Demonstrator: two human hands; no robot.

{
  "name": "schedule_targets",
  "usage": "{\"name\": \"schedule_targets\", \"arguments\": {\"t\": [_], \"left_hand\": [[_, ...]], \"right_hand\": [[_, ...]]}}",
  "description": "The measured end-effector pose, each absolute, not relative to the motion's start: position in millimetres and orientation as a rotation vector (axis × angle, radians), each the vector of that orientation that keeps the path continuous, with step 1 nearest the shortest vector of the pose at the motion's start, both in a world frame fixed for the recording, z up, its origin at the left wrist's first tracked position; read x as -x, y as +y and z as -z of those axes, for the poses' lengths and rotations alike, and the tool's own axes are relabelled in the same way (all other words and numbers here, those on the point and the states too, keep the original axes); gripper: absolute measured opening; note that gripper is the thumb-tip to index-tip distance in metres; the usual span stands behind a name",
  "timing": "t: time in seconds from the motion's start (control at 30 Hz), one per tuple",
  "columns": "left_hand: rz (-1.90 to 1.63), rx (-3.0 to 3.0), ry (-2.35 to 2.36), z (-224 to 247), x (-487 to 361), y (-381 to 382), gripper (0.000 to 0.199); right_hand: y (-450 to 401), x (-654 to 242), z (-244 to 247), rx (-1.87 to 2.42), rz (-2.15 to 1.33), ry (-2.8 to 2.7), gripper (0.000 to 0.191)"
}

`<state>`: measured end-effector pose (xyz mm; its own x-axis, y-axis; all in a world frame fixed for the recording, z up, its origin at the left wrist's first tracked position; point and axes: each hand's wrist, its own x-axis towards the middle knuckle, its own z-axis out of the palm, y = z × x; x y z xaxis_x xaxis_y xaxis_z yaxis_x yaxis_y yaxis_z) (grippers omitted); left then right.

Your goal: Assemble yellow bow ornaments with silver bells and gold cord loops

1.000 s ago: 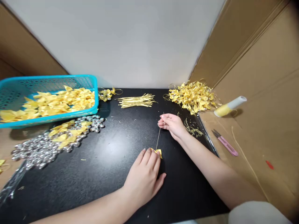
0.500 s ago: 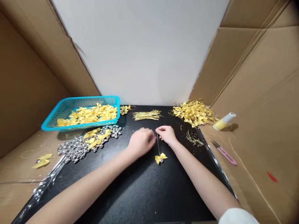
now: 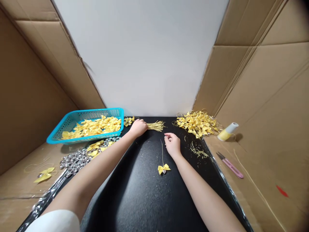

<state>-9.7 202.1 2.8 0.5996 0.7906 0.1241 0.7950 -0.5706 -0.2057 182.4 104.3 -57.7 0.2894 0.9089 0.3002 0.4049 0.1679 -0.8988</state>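
Observation:
My left hand (image 3: 138, 127) reaches to the back of the black mat (image 3: 145, 193) and rests on the left end of a bundle of gold cords (image 3: 156, 125), fingers curled over it. My right hand (image 3: 172, 144) lies on the mat beside a thin gold cord (image 3: 162, 151) that runs down to a small yellow bow (image 3: 163, 169). Whether its fingers still pinch the cord's top end is unclear. The bow lies flat on the mat, apart from both hands.
A blue basket (image 3: 72, 117) of yellow bows stands at the back left, with silver beads (image 3: 77, 160) and loose bows in front. A heap of finished bows (image 3: 196, 123), a thread spool (image 3: 227, 131) and pink snips (image 3: 230, 165) lie right. Cardboard walls enclose the space.
My left hand let go of the bow and moved away to the cord bundle at the back. The camera tilted up. My right hand stayed near the cord's top.

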Motion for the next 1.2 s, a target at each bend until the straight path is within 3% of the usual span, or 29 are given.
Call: {"name": "schedule_targets", "arguments": {"t": [0.2, 0.33, 0.53, 0.8, 0.97, 1.2], "left_hand": [[0.087, 2.536, -1.232, -5, 9, 208, 0.034], [0.177, 2.524, -1.136, -14, 4, 193, 0.015], [0.309, 2.585, -0.938, -15, -20, 130, 0.021], [0.474, 2.576, -1.181, -11, -28, 92, 0.024], [0.599, 2.619, -1.423, -8, -23, 86, 0.024], [1.022, 2.791, -1.767, -4, -26, 78, 0.014]], "right_hand": [[107, -182, 61, 1.429, -0.414, -1.382, 0.024], [99, -182, 53, 1.448, -0.23, -1.493, 0.028], [88, -177, 41, 1.486, -0.001, -1.837, 0.024], [73, -174, 19, 1.67, 0.108, -2.143, 0.036], [61, -176, 0, 1.797, 0.02, -2.214, 0.033], [58, -190, -18, 1.902, -0.495, -2.127, 0.025]]}}
